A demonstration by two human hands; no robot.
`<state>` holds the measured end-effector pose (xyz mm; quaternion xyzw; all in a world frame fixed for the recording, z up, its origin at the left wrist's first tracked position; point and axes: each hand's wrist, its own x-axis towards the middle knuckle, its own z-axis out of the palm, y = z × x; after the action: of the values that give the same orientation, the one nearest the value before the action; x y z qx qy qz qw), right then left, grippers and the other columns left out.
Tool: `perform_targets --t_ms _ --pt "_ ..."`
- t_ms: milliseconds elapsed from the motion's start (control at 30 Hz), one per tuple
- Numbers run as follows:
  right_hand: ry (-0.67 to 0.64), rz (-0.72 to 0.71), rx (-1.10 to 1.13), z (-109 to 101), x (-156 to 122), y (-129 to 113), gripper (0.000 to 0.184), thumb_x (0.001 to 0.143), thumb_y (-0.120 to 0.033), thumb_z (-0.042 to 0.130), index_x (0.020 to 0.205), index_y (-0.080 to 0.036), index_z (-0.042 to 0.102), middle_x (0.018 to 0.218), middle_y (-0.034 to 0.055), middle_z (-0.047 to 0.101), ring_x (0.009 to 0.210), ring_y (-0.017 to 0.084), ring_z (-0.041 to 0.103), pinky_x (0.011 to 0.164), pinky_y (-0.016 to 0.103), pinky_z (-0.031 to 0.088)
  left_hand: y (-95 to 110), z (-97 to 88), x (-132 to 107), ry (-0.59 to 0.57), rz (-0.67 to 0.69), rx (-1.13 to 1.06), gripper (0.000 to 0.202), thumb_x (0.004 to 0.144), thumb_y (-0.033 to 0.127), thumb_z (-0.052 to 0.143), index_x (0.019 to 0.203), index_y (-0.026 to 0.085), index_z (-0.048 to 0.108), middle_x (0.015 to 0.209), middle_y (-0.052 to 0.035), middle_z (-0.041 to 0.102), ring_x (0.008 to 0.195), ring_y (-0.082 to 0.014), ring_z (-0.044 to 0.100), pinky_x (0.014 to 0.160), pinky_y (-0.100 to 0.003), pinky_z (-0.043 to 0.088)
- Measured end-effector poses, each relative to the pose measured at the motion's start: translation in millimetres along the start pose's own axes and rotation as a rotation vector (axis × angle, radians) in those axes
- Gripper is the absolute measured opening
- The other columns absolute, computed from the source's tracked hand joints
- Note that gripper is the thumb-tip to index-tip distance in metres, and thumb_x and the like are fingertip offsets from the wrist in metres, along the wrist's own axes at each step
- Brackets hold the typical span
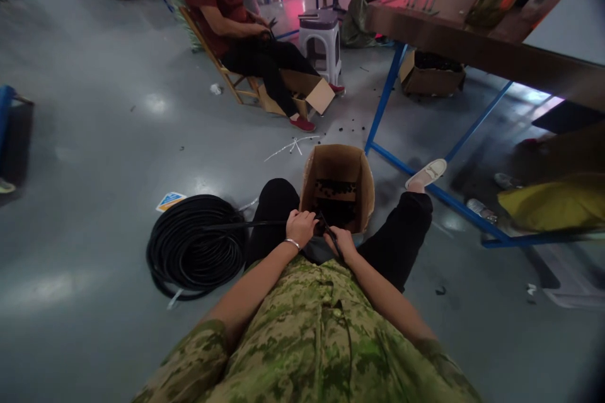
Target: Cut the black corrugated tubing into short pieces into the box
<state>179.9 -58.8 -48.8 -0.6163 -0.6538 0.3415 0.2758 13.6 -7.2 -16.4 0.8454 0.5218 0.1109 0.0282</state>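
Note:
A large coil of black cable or tubing (163, 258) lies on the floor to my left. From it one length runs across my left thigh to my left hand (301, 227), whose fingers are closed round it. My right hand (341, 242) is closed on a slim black tool (333, 238); its exact kind is too dark to make out. Both hands are close together over the near edge of an open cardboard box (367, 192) between my legs. Small black pieces (338, 187) lie inside the box.
Ahead, a seated person (222, 6) works over another cardboard box (321, 96), beside a grey plastic stool (320, 38). A table with blue legs (385, 97) stands to the right, with a filled box (432, 79) under it. Black scraps (440, 291) dot the floor.

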Motion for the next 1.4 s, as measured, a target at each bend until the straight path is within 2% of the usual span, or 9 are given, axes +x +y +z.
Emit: perform_targets --t_ms 133,333,633,800,967,1133,1267,1400 --pt "0.006 0.034 0.070 -5.3 -0.9 0.0 0.022 0.080 -0.036 0.053 0.077 -0.020 0.068 0.063 0.0011 0.064 0.060 0.018 0.060 0.057 0.025 0.043 1.7 -3.5 -0.3 -0.021 0.011 0.007 0.024 0.093 0.032 0.041 0.092 0.020 0.062 0.081 -0.0058 0.061 0.075 -0.0194 0.054 0.083 -0.039 0.029" --pt "-0.062 0.134 0.274 -6.8 -0.6 1.0 0.021 0.078 -0.040 0.056 0.077 -0.021 0.066 0.049 -0.0040 0.053 0.039 0.013 0.051 0.040 0.022 0.037 3.3 -6.4 -2.0 -0.020 0.032 -0.021 0.023 0.092 0.031 0.043 0.089 0.020 0.062 0.081 -0.0068 0.063 0.077 -0.0204 0.055 0.085 -0.040 0.030" --pt "-0.050 0.220 0.776 -15.0 0.2 -5.7 0.037 0.073 -0.044 0.061 0.098 -0.016 0.060 0.051 -0.0064 0.050 0.036 0.008 0.045 0.036 0.018 0.034 2.6 -2.9 -3.1 -0.008 0.044 -0.037 0.024 0.090 0.032 0.044 0.092 0.020 0.064 0.082 -0.0076 0.064 0.077 -0.0207 0.057 0.084 -0.040 0.031" --pt "-0.101 0.229 0.959 -24.1 -2.1 -13.6 0.042 0.074 -0.045 0.061 0.104 -0.016 0.056 0.058 -0.0048 0.057 0.040 0.009 0.049 0.039 0.019 0.037 4.5 -6.8 -3.8 0.003 0.052 -0.064 0.025 0.091 0.032 0.043 0.096 0.019 0.064 0.083 -0.0072 0.065 0.077 -0.0198 0.057 0.084 -0.040 0.032" --pt "-0.102 0.216 1.004 -25.7 -1.7 -16.2 0.045 0.073 -0.044 0.062 0.108 -0.018 0.052 0.065 -0.0024 0.063 0.047 0.011 0.056 0.045 0.022 0.043 8.8 -16.0 -7.0 -0.004 0.111 -0.110 0.027 0.091 0.034 0.043 0.098 0.020 0.065 0.081 -0.0069 0.063 0.078 -0.0195 0.057 0.085 -0.040 0.031" --pt "-0.122 0.184 0.991 -22.7 -1.7 -15.1 0.047 0.073 -0.045 0.064 0.108 -0.021 0.044 0.068 -0.0028 0.064 0.049 0.012 0.058 0.049 0.023 0.044 11.6 -16.5 -9.9 -0.097 0.171 -0.103 0.033 0.086 0.045 0.050 0.103 0.021 0.065 0.084 -0.0074 0.063 0.081 -0.0213 0.058 0.087 -0.042 0.030" --pt "-0.157 0.133 0.943 -23.4 -4.2 -14.3 0.045 0.075 -0.048 0.062 0.106 -0.023 0.041 0.073 -0.0015 0.065 0.053 0.013 0.060 0.051 0.024 0.045 15.1 -11.4 -11.4 -0.183 0.212 -0.066 0.038 0.086 0.051 0.046 0.092 0.020 0.067 0.077 -0.0072 0.063 0.074 -0.0204 0.058 0.085 -0.042 0.030" --pt "-0.220 0.075 0.894 -25.6 -5.4 -15.3 0.043 0.076 -0.049 0.063 0.104 -0.023 0.042 0.074 -0.0008 0.065 0.057 0.014 0.062 0.052 0.023 0.043 18.3 -7.8 -12.4 -0.189 0.184 -0.039 0.041 0.090 0.049 0.040 0.080 0.018 0.067 0.074 -0.0077 0.063 0.071 -0.0198 0.057 0.082 -0.042 0.030"
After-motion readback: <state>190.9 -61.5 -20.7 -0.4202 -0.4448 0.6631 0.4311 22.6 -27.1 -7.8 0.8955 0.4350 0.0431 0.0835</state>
